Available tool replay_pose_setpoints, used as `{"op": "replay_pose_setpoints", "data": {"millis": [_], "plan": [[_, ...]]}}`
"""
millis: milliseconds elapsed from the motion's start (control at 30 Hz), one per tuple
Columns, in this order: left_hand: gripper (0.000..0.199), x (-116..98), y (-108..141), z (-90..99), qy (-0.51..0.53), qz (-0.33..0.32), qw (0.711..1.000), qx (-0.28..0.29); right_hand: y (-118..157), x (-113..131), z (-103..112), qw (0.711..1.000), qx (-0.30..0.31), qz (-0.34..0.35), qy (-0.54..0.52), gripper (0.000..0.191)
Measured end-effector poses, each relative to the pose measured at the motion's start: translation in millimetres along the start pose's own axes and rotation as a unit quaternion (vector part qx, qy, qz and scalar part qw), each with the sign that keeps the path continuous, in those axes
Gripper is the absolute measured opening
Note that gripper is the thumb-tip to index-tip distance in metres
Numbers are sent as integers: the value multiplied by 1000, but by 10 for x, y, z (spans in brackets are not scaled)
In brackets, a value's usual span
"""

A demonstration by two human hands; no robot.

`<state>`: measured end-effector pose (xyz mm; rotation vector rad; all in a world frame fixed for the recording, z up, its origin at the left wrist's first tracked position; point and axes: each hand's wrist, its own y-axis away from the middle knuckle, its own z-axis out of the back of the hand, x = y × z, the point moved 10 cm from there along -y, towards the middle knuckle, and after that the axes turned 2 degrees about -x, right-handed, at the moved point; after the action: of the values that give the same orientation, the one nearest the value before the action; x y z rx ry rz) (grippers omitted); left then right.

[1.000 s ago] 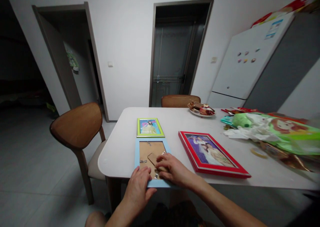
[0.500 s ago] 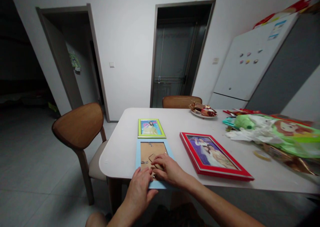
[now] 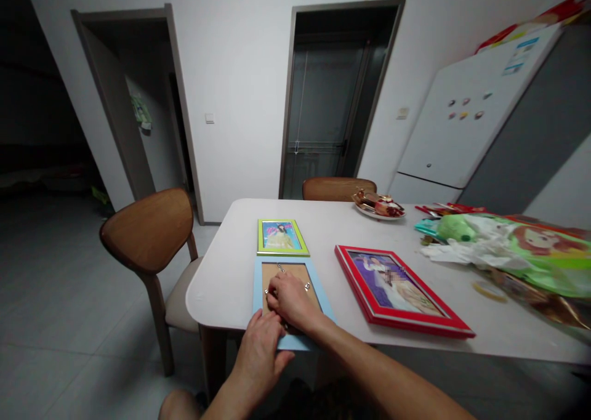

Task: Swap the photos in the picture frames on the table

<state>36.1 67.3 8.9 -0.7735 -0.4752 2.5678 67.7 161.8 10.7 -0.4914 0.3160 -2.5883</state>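
A light blue picture frame [image 3: 257,284] lies face down at the table's near edge, its brown backing board [image 3: 270,271] showing, with small metal clips [image 3: 307,286] along the sides. My left hand [image 3: 262,343] grips the frame's near left corner, fingers on top and thumb by the near edge. Over the board, my right hand [image 3: 293,300] has its fingers curled down beside the left clip; what its fingertips pinch is hidden. A green picture frame [image 3: 282,254] touches the blue one's far side. To the right lies a red picture frame [image 3: 413,326], photo side up.
Farther back stands a plate [image 3: 381,215] with wrapped items. Plastic packaging [image 3: 549,254] and a roll of tape [image 3: 489,292] crowd the table's right side. Wooden chairs stand at the left [image 3: 148,229] and the far side [image 3: 339,189].
My right hand has moved up and left across the backing board, now covering the bent wire and the left clip area. My left hand stays at the near left corner.
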Motion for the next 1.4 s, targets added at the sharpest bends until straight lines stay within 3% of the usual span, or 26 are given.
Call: {"op": "replay_pose_setpoints", "data": {"millis": [133, 400, 633, 833, 967, 1133, 1267, 1333, 1400], "plan": [[34, -5, 9, -22, -7, -12, 1000, 0, -68, -99, 5, 1000, 2, -11, -4, 18], [42, 8, 11, -38, -11, -15, 1000, 4, -306, -567, -7, 994, -17, -100, 44, 29], [41, 14, 18, -34, -9, -14, 1000, -2, -314, -469, 2, 995, -15, -86, 56, 29], [37, 11, 23, -18, -9, -19, 1000, 4, 31, -359, 261, 999, -25, -38, 28, 32], [35, 15, 19, -4, 15, -7, 1000, 15, 299, -350, 233, 999, 42, -31, 10, 33], [36, 139, 15, 62, 103, 40, 994, -26, 290, -363, 279, 997, 30, -60, -45, 37], [41, 414, -30, 208, 219, 136, 958, -127, 192, -327, 466, 997, 14, -58, -48, 32], [40, 532, -75, 224, 310, 184, 920, -154, 175, -253, 598, 997, -1, -51, -59, 30], [42, 603, -137, 182, 431, 219, 863, -149, 177, -145, 708, 996, -15, -38, -82, 30]]}}
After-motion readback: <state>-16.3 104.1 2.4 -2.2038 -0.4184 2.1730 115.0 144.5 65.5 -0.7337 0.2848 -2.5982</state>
